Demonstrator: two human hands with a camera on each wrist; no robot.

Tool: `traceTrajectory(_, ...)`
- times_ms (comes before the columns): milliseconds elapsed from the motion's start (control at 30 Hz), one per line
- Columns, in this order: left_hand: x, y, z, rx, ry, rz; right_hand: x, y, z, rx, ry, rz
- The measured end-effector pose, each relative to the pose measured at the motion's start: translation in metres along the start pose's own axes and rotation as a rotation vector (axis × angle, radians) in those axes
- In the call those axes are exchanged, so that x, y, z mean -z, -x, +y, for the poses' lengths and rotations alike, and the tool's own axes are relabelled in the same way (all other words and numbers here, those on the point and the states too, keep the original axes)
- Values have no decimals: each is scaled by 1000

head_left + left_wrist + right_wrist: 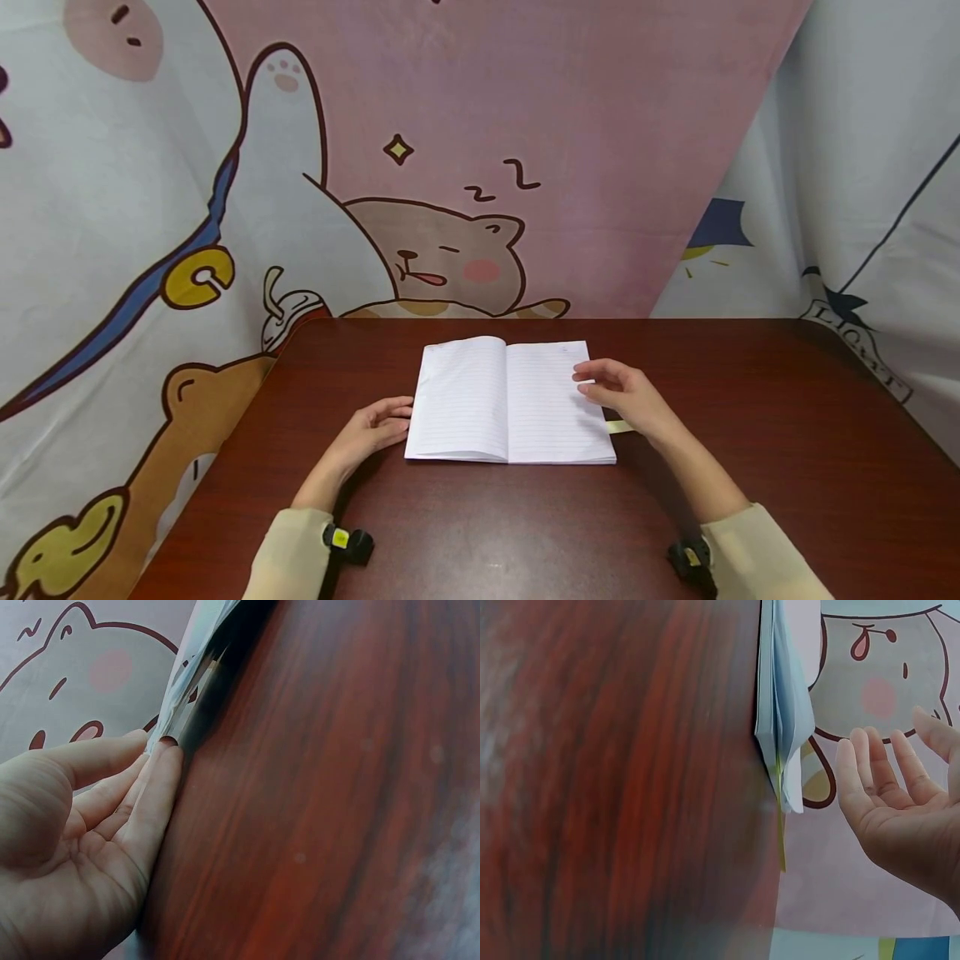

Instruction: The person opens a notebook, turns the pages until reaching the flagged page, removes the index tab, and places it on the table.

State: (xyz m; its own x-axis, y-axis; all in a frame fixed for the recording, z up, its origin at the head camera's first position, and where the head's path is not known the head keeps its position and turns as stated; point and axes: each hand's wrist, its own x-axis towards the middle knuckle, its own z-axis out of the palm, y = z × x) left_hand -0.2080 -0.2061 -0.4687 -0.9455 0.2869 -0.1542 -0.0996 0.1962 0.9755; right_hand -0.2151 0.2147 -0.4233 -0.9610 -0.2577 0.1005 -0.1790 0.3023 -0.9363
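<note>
i see an open lined notebook (510, 402) lying flat near the middle of the dark red-brown table (750, 433), its spine running near to far. its near edge sits well back from the table's near edge, and its far edge stops short of the table's far edge, where the cartoon backdrop (465, 167) begins.

left hand (372, 432): resting on the table at the notebook's left edge, fingers straight and loosely together. in the left wrist view the fingertips (166, 754) touch the edge of the page stack (196, 671); nothing is pinched or gripped.

right hand (624, 393): held over the right page near its outer edge, fingers relaxed and slightly spread. in the right wrist view the palm (900, 814) stands apart from the page edges (782, 712), holding nothing; whether any fingertip touches the paper i cannot tell.

a thin yellow-green ribbon marker (619, 427) sticks out from the notebook's right edge, just under the right wrist, lying on the table.

open room: bare tabletop lies to the right of the notebook, to its left beyond the left hand, and in the near strip between the two forearms.
</note>
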Motion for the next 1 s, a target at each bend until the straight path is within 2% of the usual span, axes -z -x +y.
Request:
traceTrajectory(233, -1, -1, -1, 25, -3, 15, 7, 4, 5, -33, -6, -9)
traceTrajectory(467, 0, -2, -3, 21, -11, 19, 11, 5, 8, -71, 11, -1)
traceTrajectory(833, 0, -2, -4, 19, -7, 25, 17, 3, 14, -146, 130, -5)
traceTrajectory(1000, 0, -2, -5, 24, -9, 28, 19, 2, 19, -171, 186, -65)
